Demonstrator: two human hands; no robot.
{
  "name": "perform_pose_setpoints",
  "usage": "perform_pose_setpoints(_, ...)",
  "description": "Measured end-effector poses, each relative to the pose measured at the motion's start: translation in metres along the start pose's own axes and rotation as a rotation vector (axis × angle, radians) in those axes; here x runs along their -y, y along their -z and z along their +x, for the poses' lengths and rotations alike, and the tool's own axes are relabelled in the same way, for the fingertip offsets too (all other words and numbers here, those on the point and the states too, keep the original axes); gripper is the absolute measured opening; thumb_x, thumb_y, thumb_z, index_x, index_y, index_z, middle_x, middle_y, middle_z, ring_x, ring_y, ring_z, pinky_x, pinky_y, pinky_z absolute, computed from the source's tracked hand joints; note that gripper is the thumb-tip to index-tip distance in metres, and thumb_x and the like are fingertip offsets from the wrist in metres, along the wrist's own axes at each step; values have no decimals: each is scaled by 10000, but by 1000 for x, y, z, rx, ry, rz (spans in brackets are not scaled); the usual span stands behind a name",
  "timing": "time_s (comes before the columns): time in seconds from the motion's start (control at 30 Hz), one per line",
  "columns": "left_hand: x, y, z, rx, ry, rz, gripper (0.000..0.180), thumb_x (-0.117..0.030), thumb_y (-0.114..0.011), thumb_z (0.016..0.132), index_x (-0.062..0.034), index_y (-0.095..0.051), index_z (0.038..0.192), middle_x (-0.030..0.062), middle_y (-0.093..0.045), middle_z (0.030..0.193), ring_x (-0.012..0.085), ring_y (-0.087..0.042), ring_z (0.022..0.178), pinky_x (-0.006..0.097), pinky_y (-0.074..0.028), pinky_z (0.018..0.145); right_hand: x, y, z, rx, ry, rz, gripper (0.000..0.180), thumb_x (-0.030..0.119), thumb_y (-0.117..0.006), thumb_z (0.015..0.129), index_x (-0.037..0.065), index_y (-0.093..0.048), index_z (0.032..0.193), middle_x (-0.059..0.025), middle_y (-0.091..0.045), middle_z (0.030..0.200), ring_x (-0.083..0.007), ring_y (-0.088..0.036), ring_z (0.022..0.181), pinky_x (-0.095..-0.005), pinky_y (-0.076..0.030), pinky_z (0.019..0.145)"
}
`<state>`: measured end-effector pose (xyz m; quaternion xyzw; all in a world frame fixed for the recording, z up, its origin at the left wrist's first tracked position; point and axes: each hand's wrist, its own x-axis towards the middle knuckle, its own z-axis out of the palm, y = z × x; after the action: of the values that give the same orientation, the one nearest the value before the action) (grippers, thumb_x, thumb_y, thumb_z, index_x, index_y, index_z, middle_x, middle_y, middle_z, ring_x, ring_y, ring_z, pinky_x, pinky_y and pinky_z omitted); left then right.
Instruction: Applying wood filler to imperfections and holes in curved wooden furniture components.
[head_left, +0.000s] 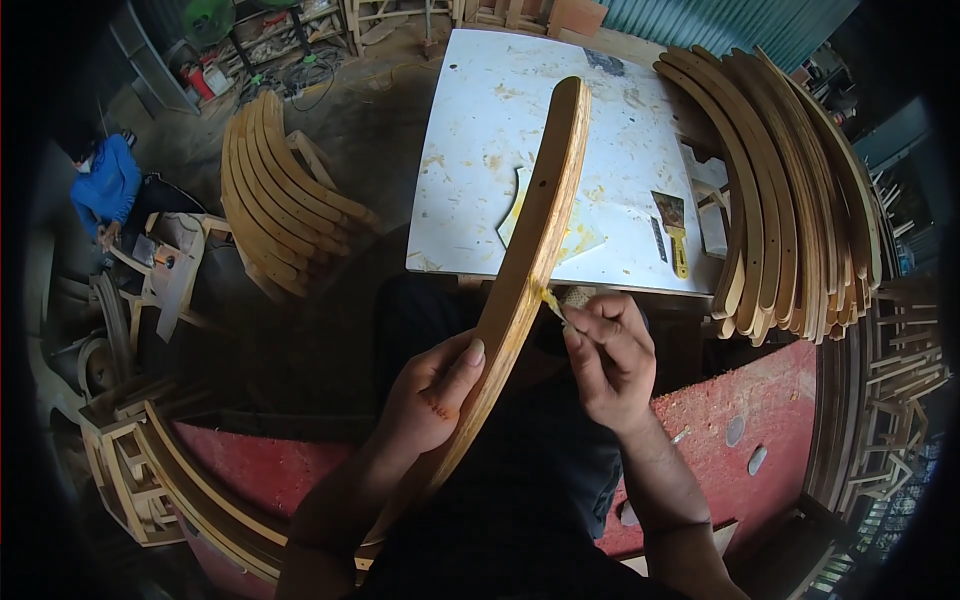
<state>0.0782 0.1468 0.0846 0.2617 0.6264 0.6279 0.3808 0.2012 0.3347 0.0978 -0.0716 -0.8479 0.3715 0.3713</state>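
Observation:
A long curved wooden piece [548,195] slants up in front of me, one small hole in its flat face. Its lower part is gripped by my left hand [425,395], thumb on top. In a pinch, my right hand [615,365] holds a small thin scraper [552,304], its tip smeared with yellow putty and against the wood's layered edge. Behind the wood, a thin sheet with yellow paste [583,240] lies on the white tabletop [460,130], partly covered. A putty knife [677,240] with a yellow handle rests at the table's right, beside a dark narrow strip [658,240].
Many similar curved pieces [770,190] are stacked at the right, and another pile [270,190] stands at the left. More curved lengths [205,495] lie at lower left. A red surface [745,410] flanks me. A person in blue [108,180] sits at far left.

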Motion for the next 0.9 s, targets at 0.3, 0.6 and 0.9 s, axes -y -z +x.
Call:
perform_pose_setpoints(0.3, -2, -2, -2, -11, 36, -55, 385, -257, -517, 1069, 10, -593, 1335, 28, -689, 999, 64, -601, 893, 216, -481, 810, -4, -7, 3, 28, 117, -176, 318, -82, -726, 795, 19, -724, 1096, -76, -568, 932, -179, -596, 797, -287, -510, 643)
perform_pose_setpoints(0.6, 2, 2, 0, -9, 31, -26, 394, -268, -513, 1069, 13, -592, 1335, 37, -691, 1025, 73, -603, 933, 224, -477, 841, 8, 16, 9, 177, 126, -204, 373, -77, -737, 719, 37, -743, 1075, -85, -590, 945, -205, -625, 807, -300, -537, 656)
perform_pose_setpoints(0.9, 1, 2, 1, 2, 54, -7, 397, -279, -511, 1070, 4, -595, 1336, 43, -700, 1039, 79, -609, 935, 231, -481, 844, -6, 25, 23, 321, -725, 666, 262, 75, -602, 1001, -37, -648, 1233, -97, -700, 913, -139, -707, 781, -246, -567, 644)
